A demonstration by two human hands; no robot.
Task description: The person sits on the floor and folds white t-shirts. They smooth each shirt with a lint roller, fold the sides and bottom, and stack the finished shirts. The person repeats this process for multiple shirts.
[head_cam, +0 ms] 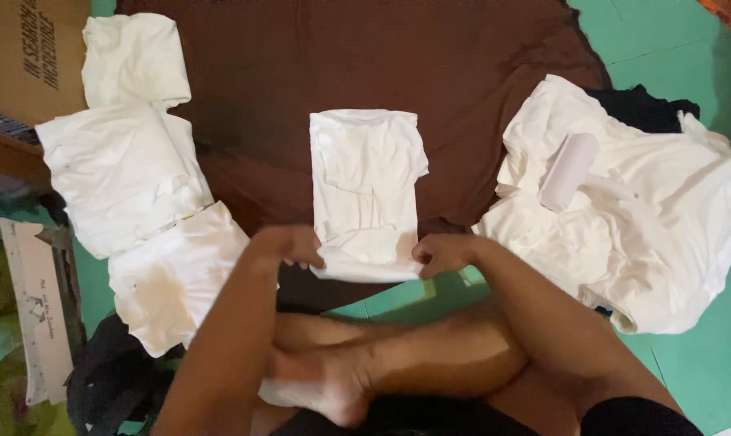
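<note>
White shirt (pixel 367 190), part-folded, lies mid brown cloth (pixel 301 64).
Left hand (pixel 291 246) and right hand (pixel 442 253) each pinch a corner of its near hem. Folded shirts (pixel 127 161) left; loose white pile (pixel 648 210) right.

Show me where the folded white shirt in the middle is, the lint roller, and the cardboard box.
folded white shirt (pixel 367 182), head view, middle of its top panel.
lint roller (pixel 569 171), head view, middle of the roll.
cardboard box (pixel 26 52), head view, its brown side.
</note>
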